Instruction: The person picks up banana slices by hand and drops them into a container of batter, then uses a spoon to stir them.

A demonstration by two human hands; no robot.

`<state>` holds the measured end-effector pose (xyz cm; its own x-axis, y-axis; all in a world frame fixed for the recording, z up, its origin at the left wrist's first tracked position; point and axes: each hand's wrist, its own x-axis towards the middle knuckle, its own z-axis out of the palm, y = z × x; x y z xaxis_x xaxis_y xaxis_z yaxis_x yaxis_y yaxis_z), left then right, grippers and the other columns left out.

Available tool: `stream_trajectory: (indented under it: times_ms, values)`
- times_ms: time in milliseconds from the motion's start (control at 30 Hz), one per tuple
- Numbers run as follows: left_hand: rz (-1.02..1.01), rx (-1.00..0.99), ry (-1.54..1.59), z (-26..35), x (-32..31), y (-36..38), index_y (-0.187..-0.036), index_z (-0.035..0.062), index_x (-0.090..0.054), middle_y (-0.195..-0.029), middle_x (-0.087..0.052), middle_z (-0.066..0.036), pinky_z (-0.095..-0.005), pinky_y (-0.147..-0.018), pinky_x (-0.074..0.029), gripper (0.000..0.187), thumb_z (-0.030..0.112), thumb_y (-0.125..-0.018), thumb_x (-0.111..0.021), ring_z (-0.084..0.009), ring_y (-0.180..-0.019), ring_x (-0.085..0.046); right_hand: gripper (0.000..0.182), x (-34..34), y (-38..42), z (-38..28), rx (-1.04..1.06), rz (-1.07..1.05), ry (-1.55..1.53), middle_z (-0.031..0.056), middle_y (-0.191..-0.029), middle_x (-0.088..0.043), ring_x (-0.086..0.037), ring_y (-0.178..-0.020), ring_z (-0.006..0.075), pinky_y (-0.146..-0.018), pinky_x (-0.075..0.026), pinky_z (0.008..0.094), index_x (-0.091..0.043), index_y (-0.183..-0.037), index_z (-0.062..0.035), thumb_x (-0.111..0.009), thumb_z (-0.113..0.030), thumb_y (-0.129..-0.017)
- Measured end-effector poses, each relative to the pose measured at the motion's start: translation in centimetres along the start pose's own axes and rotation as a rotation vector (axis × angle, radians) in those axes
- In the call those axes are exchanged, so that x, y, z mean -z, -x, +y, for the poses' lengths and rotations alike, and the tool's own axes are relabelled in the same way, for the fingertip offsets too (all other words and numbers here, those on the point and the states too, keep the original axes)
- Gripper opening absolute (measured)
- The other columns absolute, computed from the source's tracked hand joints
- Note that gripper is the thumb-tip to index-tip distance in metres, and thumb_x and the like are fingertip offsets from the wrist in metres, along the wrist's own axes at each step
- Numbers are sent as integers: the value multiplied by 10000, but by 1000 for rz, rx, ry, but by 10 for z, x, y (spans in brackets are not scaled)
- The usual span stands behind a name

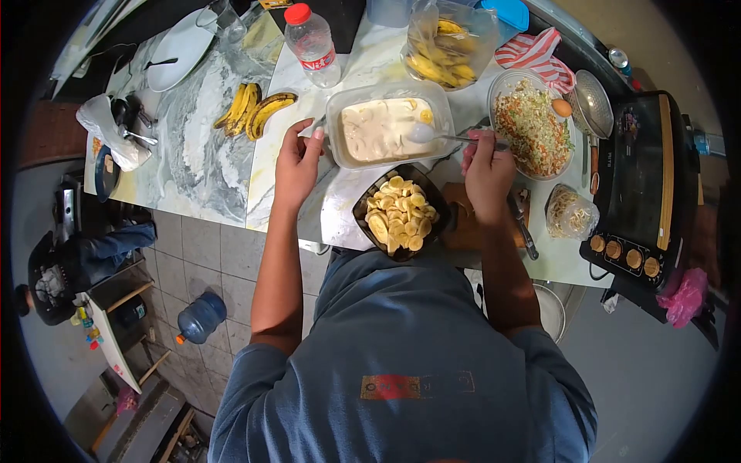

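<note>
My right hand grips the handle of a metal spoon, its bowl dipped over the creamy mixture. That pale, thick mixture fills a clear plastic container, with a few banana slices showing at its right side. Beside the container's left wall is my left hand, holding nothing, its thumb and index finger slightly apart close to the rim. Between my forearms, at the counter's front edge, sits a dark square bowl heaped with banana slices.
Bananas lie on the marble counter, left of a red-capped bottle. At right are a bowl of chopped vegetables with an egg, a knife by a cutting board, and a toaster oven. A person is at far left.
</note>
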<state>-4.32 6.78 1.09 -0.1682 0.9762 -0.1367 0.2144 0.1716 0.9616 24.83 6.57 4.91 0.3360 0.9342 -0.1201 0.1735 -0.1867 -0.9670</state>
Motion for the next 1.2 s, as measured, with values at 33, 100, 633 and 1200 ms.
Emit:
stream_trajectory:
  times_ms: [33, 100, 633, 1200]
  values:
    - [-1, 3, 3, 0, 0, 0, -1260, 7, -537, -738, -587, -15, -239, -677, -437, 381, 254, -980, -613, -80, -715, -542, 244, -1, 3, -4, 105, 13, -15, 66, -636, -585, -599, -589, 136, -570, -475, 291, -620, -933, 15, -499, -182, -1010]
    - [-4, 6, 2, 1, 1, -1, -1259, 6, -537, -739, -587, -16, -239, -678, -438, 380, 253, -981, -613, -80, -714, -543, 211, 1, 6, -15, 333, 24, 143, 86, -675, -604, -608, -597, 172, -571, -479, 312, -614, -938, 11, -510, -161, -1002]
    - [-29, -31, 27, -2, -9, -8, -1254, -9, -535, -740, -595, -13, -237, -659, -436, 389, 236, -969, -636, -72, -685, -514, 97, -3, 8, -25, 766, -142, 491, 144, -905, -625, -622, -781, 369, -676, -499, 433, -590, -1015, -40, -591, -91, -932]
    - [-56, -50, -50, 1, -13, -8, -1315, -18, -451, -715, -601, -23, -237, -619, -450, 472, 130, -920, -661, -81, -642, -535, 111, 7, 8, -20, 784, -132, 557, 147, -887, -621, -618, -757, 370, -655, -495, 439, -594, -1017, -37, -593, -110, -934]
